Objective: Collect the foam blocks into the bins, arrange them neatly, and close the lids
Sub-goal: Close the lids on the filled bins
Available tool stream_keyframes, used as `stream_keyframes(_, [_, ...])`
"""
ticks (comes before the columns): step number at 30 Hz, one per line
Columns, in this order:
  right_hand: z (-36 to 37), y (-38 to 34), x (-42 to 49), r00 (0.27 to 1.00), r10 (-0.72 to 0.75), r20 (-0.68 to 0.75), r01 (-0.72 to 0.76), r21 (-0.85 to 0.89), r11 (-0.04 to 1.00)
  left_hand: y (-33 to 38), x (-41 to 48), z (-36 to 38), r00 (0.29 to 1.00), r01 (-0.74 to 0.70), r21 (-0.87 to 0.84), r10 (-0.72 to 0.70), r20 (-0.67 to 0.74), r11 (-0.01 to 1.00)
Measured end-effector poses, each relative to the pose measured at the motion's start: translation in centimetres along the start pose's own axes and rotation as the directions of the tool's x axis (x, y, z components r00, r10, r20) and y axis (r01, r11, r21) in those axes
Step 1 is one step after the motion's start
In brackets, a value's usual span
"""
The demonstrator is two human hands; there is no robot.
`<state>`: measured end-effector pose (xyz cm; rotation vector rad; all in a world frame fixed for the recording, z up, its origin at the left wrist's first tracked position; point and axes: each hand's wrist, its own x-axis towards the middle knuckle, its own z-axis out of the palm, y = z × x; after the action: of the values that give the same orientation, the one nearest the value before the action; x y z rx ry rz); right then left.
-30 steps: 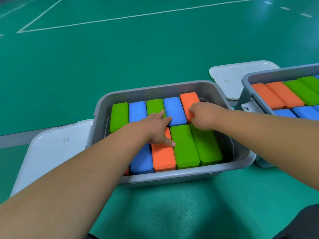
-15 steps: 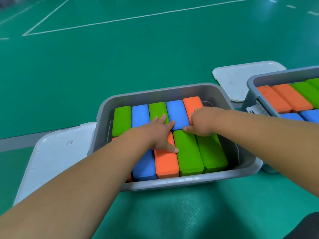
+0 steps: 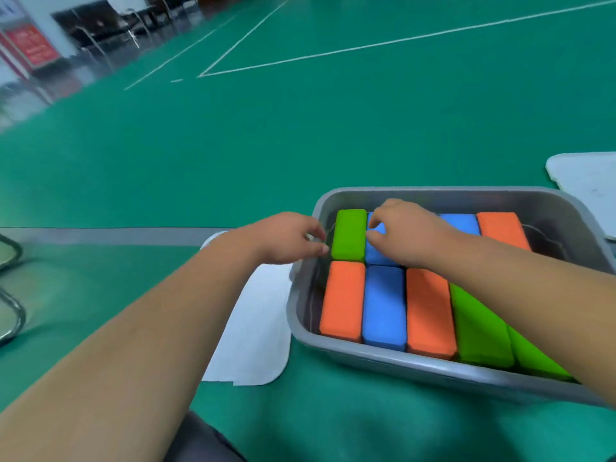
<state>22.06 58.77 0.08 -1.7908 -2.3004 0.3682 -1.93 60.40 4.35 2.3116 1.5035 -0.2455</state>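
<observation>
1. The grey bin (image 3: 433, 194) sits on the green floor (image 3: 266, 145), at 4 o'clock in the view, with its lid off.
2. Foam blocks (image 3: 383, 306) lie flat in it in two rows, packed side by side in orange, blue and green.
3. The right hand (image 3: 410, 231) reaches to the bin's 10 o'clock corner. Its bent fingers and thumb grip the left edge of the far blue block (image 3: 376, 256).
4. The far green block (image 3: 349, 235) lies touching that one, at its 9 o'clock.
5. The left hand (image 3: 286, 238) is over the bin's 9 o'clock rim with fingers curled. I cannot tell whether it holds anything.
6. A white lid (image 3: 256, 328) lies flat at the bin's 9 o'clock, and a second lid (image 3: 590, 185) at 2 o'clock.
</observation>
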Motion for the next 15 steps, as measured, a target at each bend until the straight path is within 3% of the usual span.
stream_keyframes(4, [1.4, -6.3, 0.8, 0.977, -0.210, -0.043, 0.212, 0.071, 0.975, -5.6, -4.0, -1.6, 0.991, 0.131, -0.071, -0.131, 0.003, 0.989])
stream_keyframes(8, [3.4, -12.6, 1.1, 0.937, -0.349, -0.012, 0.348, 0.118, 0.930, -13.3, -8.8, 2.3, 0.977, 0.203, -0.109, -0.193, 0.097, 0.973])
stream_keyframes(12, [7.5, -18.4, 0.8, 0.888, -0.421, 0.184, 0.402, 0.133, 0.906, -20.5, -12.9, 10.0, 0.952, 0.301, -0.246, -0.274, 0.139, 0.921])
stream_keyframes(15, [11.5, -21.9, 0.9, 0.872, -0.378, 0.310, 0.359, 0.120, 0.926, -24.3, -14.5, 16.7, 0.946, 0.323, -0.287, -0.295, 0.135, 0.902])
